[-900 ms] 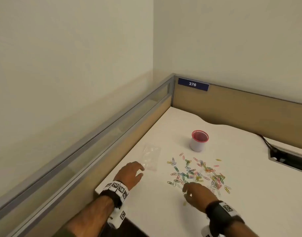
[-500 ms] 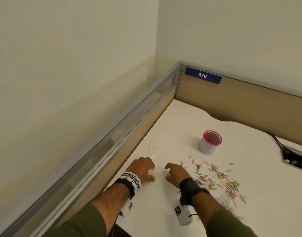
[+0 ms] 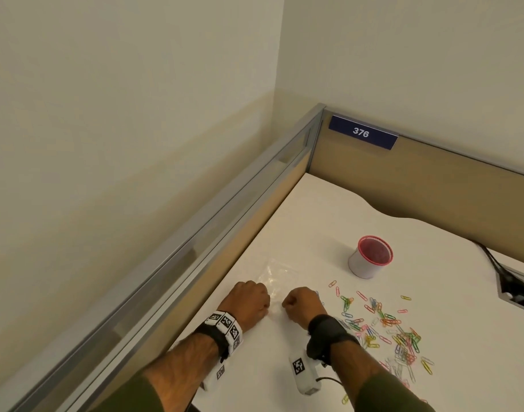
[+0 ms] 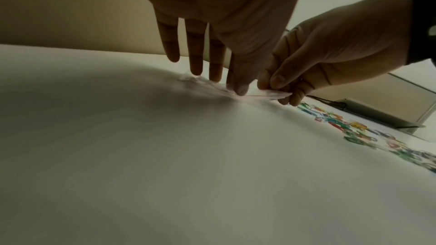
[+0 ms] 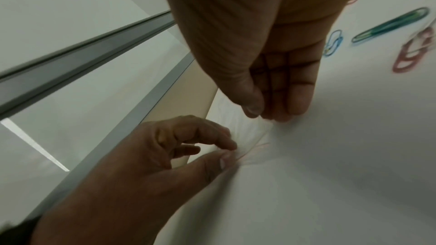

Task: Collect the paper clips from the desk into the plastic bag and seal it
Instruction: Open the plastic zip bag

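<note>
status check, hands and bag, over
Left hand and right hand both pinch the plastic bag near edge. Bag flat on desk. Paper clips all loose, to the right. Nothing blocking.

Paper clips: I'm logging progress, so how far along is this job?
Barely begun. Nothing is bagged: the paper clips lie scattered on the desk. In hand: the left hand and right hand each pinch the plastic bag at its near edge, apparently opening it. Collecting and sealing remain.

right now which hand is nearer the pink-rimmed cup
Right. The right hand pinches the plastic bag on the side towards the pink-rimmed cup; the left hand pinches the bag's other side, farther from the cup.
</note>
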Demonstrator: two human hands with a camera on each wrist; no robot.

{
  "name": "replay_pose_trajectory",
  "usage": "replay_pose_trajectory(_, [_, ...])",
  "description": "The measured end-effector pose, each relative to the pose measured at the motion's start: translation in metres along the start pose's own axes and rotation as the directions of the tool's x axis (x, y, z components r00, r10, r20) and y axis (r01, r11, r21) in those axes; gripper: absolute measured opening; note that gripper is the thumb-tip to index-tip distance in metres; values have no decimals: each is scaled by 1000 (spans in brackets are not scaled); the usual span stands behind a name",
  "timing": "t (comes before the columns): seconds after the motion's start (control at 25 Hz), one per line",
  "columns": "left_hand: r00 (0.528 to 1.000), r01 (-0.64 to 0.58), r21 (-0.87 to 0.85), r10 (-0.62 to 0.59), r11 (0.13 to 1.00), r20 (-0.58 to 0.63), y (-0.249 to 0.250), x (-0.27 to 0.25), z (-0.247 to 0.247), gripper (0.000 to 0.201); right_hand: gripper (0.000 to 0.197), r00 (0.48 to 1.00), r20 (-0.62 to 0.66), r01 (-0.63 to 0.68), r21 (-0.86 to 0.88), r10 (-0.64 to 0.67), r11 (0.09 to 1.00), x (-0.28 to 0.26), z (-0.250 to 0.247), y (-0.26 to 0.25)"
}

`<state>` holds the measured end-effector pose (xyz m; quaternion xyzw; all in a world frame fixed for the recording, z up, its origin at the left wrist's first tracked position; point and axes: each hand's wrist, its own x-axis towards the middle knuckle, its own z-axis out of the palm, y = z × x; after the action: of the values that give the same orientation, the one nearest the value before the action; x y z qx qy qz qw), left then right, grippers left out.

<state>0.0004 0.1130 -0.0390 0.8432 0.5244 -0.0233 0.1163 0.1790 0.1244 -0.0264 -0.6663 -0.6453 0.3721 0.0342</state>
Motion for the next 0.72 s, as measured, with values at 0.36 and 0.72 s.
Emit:
replay_pose_trajectory(0.36, [948,166,-327,-242,930,-206,38,-7,-31,6,12,980,-176,144,300,-94,943,-18,-50,20])
replay_pose_trajectory(0.72, [833,109,-856,-516,506,-199,114,-14,-50,12,7,949,-204,313,510,-241,801,-70,-60,26])
